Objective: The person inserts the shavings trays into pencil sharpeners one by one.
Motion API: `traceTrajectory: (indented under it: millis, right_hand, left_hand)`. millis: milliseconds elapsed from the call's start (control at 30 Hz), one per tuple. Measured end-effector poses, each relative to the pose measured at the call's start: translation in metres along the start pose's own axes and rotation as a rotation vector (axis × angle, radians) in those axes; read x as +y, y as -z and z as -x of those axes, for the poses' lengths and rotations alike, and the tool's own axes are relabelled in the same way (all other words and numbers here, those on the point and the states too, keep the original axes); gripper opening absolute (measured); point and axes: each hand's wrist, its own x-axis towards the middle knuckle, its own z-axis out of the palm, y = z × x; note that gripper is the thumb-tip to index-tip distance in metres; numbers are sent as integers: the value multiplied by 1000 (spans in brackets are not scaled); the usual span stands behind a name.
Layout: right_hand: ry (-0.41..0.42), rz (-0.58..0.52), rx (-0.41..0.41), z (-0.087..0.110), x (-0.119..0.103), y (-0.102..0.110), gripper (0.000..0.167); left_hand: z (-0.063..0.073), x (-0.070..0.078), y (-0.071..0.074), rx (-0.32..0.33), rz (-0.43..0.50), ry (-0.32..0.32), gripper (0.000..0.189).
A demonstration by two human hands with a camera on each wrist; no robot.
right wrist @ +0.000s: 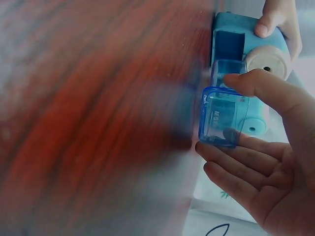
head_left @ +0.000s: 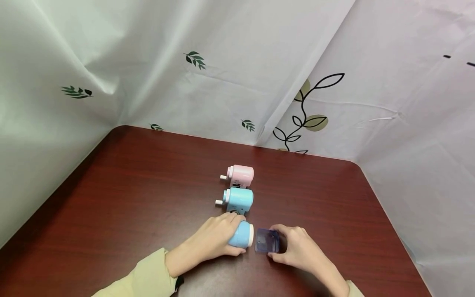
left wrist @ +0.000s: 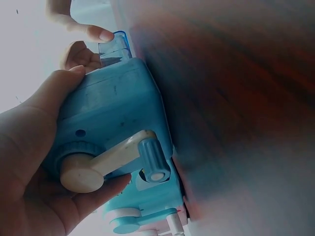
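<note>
A blue crank pencil sharpener [head_left: 241,234] is gripped by my left hand [head_left: 219,235], thumb on one side and fingers on the other. Its cream crank [left wrist: 118,160] faces the left wrist camera. Opposite the crank, the right wrist view shows a cream ring with a pencil hole and a dark square slot [right wrist: 230,45] in the body. My right hand [head_left: 298,249] pinches a see-through blue shavings drawer [right wrist: 224,118] between thumb and fingers. The drawer is outside the slot, lined up close in front of it.
Behind the held sharpener stand a light blue sharpener [head_left: 240,199] and, farther back, a pink one [head_left: 243,175], both with cranks pointing left. All are on a dark red-brown table [head_left: 148,185]. A white curtain with leaf prints [head_left: 222,95] hangs along the back and sides.
</note>
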Motion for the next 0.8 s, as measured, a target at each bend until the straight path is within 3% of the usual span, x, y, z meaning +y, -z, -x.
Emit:
traceTrajectory:
  millis: [200, 800]
  right_hand:
    - [21, -20, -35, -4, -4, -1, 48]
    - [85, 3, -30, -12, -12, -7, 49]
  left_hand:
    - [0, 1, 2, -14, -8, 3, 63]
    - [0, 3, 2, -2, -16, -3, 62]
